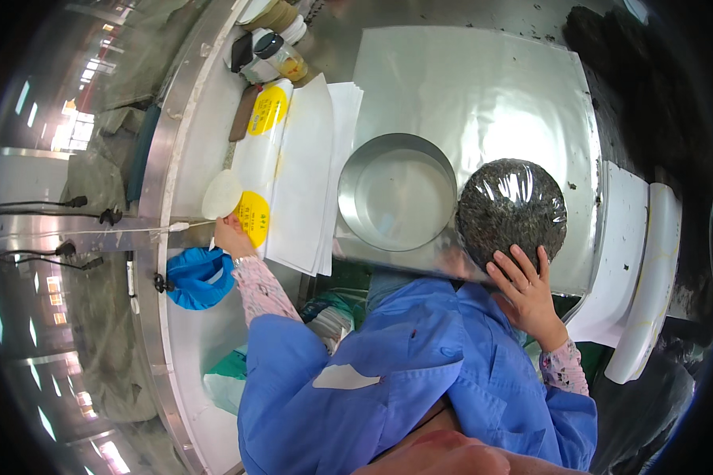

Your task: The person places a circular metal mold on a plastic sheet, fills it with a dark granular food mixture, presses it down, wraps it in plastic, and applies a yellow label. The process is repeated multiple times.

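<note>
My right hand (526,291) rests with spread fingers on the near edge of a round cake of dark, flaky material, possibly dried seaweed (499,208), under shiny clear film. Left of the cake, a round metal ring mould (398,244) stands on a metal sheet (475,77). My left hand (233,236) is far to the left with its fingers bent, at the edge of a printed plastic roll with yellow labels (255,169). Just beyond its fingertips lies a pale round disc (221,195), with a white cord (125,229) running close by. Whether the fingers pinch anything is unclear.
White paper sheets (306,178) lie between the roll and the mould. Lidded jars (282,56) stand at the back left, a blue cloth or cap (199,279) near my left wrist. Loose dark flakes (641,77) are heaped at the far right, beyond another roll (644,285).
</note>
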{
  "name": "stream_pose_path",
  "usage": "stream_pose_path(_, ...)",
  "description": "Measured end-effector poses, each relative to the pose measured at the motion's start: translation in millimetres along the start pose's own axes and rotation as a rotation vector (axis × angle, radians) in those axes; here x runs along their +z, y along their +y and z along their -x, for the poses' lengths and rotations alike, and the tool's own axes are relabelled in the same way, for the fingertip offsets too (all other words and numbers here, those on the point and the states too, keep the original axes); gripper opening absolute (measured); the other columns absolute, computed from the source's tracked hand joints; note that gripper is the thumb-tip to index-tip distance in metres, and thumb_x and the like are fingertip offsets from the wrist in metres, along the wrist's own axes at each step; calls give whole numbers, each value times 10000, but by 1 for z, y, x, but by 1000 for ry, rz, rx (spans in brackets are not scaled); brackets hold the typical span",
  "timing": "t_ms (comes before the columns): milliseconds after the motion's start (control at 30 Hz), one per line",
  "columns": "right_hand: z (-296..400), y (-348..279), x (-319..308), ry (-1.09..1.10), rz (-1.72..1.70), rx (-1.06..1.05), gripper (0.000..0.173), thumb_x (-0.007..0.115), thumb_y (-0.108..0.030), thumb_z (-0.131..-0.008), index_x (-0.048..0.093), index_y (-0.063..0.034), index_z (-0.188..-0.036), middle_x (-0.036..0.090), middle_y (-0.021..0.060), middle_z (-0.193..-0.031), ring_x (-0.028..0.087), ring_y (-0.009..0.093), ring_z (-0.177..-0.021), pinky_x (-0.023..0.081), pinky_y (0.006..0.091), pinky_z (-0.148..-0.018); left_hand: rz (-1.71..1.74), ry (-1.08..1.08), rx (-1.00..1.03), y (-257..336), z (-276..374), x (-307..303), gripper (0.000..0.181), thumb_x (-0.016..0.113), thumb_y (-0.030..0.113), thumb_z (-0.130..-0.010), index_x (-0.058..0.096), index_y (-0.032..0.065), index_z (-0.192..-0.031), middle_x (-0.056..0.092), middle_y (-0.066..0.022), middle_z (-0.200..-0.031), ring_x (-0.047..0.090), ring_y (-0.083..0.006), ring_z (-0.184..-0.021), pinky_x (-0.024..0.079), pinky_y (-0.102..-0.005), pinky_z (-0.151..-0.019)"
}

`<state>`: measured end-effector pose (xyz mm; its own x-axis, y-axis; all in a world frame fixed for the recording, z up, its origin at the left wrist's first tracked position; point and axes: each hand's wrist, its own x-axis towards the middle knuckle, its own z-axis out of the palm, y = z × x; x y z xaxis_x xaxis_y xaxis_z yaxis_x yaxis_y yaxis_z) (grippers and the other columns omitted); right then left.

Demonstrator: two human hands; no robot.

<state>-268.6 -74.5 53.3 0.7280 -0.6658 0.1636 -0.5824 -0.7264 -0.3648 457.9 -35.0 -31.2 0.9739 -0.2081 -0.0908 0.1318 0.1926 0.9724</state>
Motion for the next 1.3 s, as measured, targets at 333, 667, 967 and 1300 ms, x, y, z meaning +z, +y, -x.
stream_pose_path(333, -10, 8, -51, 355, -1142, 418, 650, 587, -466, -1038, 503, -40, -1522, 527, 148, -1562, 474, 308, -1466, 307, 500, -1243, -150, -1252, 1086, 38, 394, 177, 293, 621, 75, -1000, 594, -72, -1252, 634, -282, -1332, 632, -452, -1256, 530, -506, -1059)
stream_pose_path(667, -52, 52, -62, 535, -554, 678, 169, 719, -172, -996, 704, -5, -974, 697, 74, -990, 647, 176, -750, 506, 300, -677, -195, -1729, 1316, 29, 454, 189, 229, 669, 40, -921, 644, -89, -1108, 675, -283, -1296, 636, -432, -1286, 568, -492, -1049)
stream_pose_path(967, -83, 69, -47, 454, -66, 491, 171, 739, -209, -948, 705, -52, -890, 623, 105, -982, 628, 266, -666, 503, 386, -576, -335, -1735, 1272, 19, 447, 189, 261, 675, -17, -868, 651, -116, -1108, 656, -302, -1307, 635, -448, -1274, 565, -493, -1054)
stream_pose_path(1300, -78, 84, -20, 536, -45, 579, 430, 810, -285, -893, 627, 37, -1109, 589, 201, -1077, 610, 365, -1027, 524, 426, -875, -525, -1745, 1159, 29, 454, 186, 365, 707, 60, -871, 651, -91, -1198, 643, -266, -1336, 634, -413, -1263, 568, -442, -1015)
